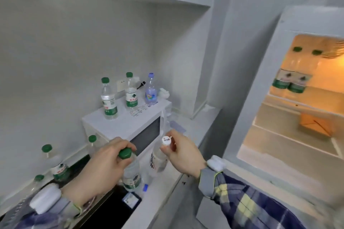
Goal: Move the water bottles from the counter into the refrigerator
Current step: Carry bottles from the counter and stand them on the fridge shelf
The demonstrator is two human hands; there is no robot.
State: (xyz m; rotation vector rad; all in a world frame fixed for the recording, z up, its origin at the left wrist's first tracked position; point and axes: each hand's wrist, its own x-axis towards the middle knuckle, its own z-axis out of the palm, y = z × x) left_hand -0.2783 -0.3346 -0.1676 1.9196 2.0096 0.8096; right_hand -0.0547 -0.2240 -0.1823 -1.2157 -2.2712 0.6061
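Beside the microwave [130, 126] on the tabletop [167, 188], the left hand [100, 169] grips a green-capped bottle [131, 174] and the right hand [183, 152] pinches a white-capped bottle [158, 160], both by the neck; likely full, heavy, slick, so a mid-body hold seems safer.

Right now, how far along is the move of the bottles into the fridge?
Early on. Done: two green-capped bottles stand on the open refrigerator's upper shelf. In hand: the left hand grips a green-capped bottle by its neck, the right hand a white-capped bottle. Left: three bottles on the microwave and at least three green-capped ones along the counter's wall side.
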